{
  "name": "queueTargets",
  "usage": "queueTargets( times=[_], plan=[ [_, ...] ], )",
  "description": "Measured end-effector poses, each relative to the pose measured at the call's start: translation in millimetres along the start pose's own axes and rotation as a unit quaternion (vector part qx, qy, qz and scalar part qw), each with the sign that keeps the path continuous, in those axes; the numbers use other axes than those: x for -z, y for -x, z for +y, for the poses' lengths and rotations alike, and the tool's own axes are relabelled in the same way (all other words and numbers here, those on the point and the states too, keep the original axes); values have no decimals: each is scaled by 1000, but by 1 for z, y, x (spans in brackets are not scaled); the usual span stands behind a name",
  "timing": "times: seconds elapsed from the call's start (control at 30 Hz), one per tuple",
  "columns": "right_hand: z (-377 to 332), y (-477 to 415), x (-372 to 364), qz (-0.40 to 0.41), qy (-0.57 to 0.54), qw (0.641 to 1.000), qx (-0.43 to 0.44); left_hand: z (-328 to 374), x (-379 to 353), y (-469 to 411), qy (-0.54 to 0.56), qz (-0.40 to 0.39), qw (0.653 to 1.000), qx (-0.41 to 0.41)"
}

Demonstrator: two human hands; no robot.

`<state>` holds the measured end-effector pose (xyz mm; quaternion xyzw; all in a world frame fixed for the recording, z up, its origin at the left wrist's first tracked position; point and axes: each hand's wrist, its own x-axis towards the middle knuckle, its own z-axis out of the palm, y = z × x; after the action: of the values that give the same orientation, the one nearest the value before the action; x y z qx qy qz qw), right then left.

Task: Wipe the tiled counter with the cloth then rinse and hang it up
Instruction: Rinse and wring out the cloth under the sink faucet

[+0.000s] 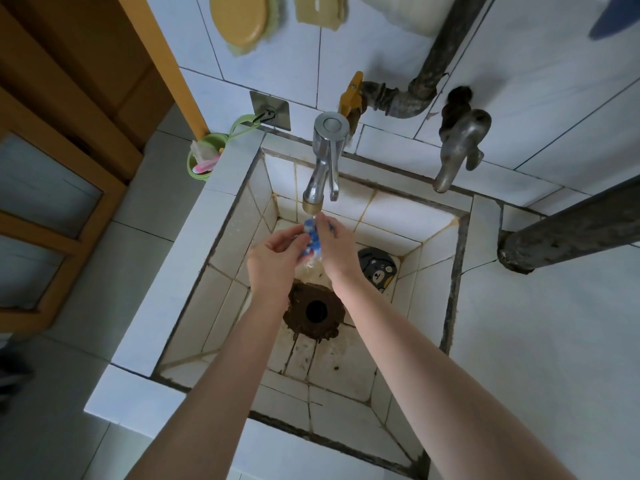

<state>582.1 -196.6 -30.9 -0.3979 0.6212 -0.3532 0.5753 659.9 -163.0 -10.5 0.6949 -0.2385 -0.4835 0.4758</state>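
Cloth [312, 237], blue and white, bunched small, held over the tiled sink [228, 244] just under the spout of the chrome tap [323, 161]. Water from the spout onto the top of the cloth, blurred wet trail beneath it. Left hand [277, 258] on the near-left side, fingers curled in around the lower part of the bundle. Right hand [334, 244] on the other side, fingers curled over the upper part, fingertips almost at the spout. Both hands gripping the cloth, close together across it. Forearms bare, reaching in from the near edge. Below the hands, round drain hole [316, 310] with a brown crusted ring, in the sink floor. Right of the drain, near the far right corner, dark flat piece with a bear face [376, 268]. Grout in the sink stained yellow-brown. On the back wall: yellow valve handle [350, 95] just behind the chrome tap, grey pipe [446, 46] rising from it, dull metal tap [460, 143] to the right, apart. Metal hook plate [269, 109] left of the chrome tap, green loop hanging from it, green cup [204, 155] beside the sink's left rim, something pink inside. Yellow oval brush [242, 19] high on the wall tiles. White tiled counter [554, 341] right of the sink, thick dark pipe [571, 230] above it. Wooden door [69, 98] at left.
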Motion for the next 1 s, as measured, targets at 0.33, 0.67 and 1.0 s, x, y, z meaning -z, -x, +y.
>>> queueTargets(
  times=[0.33,0.67,1.0],
  plan=[
    [7,12,6,-16,-43,997,64,5,-4,3,123,-88,981,121],
    [0,7,14,-109,-111,987,36,-1,0,-18,-50,-41,995,70],
    [2,13,3,3,-6,995,95,-13,-8,-24,-5,-64,992,108]
  ],
)
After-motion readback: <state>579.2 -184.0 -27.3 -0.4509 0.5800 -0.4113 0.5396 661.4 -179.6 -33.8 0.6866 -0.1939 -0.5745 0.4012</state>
